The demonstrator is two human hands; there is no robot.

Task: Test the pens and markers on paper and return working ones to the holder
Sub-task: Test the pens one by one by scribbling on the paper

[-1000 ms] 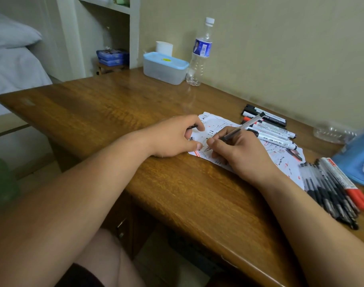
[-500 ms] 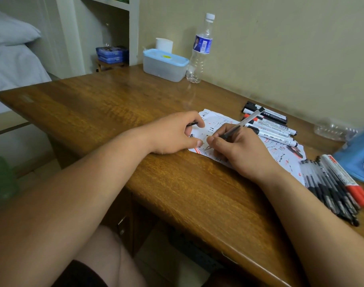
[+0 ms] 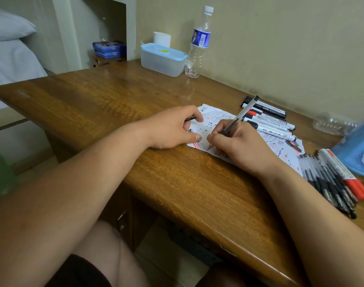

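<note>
A scribbled white paper [image 3: 215, 118] lies on the wooden desk [image 3: 114, 104]. My right hand [image 3: 241, 146] grips a clear pen [image 3: 242, 113] with its tip down on the paper's near edge. My left hand [image 3: 172, 127] rests at the paper's left end and pinches a small black pen cap [image 3: 190, 119]. Several white markers [image 3: 270, 121] lie behind the paper by the wall. A pile of several black pens [image 3: 326, 179] and a red-capped marker [image 3: 346, 175] lies at the right. The holder is a blue case [image 3: 357, 152], partly cut off at the right edge.
At the back of the desk stand a clear box with a blue lid [image 3: 163, 59], a white cup [image 3: 162, 39] and a water bottle [image 3: 198, 44]. A clear plastic wrapper [image 3: 330, 124] lies by the wall. A bed [image 3: 9, 50] is at the left.
The pen tip has slid a little toward the paper's near edge and the pen stands steeper. My left hand has stayed put with the cap.
</note>
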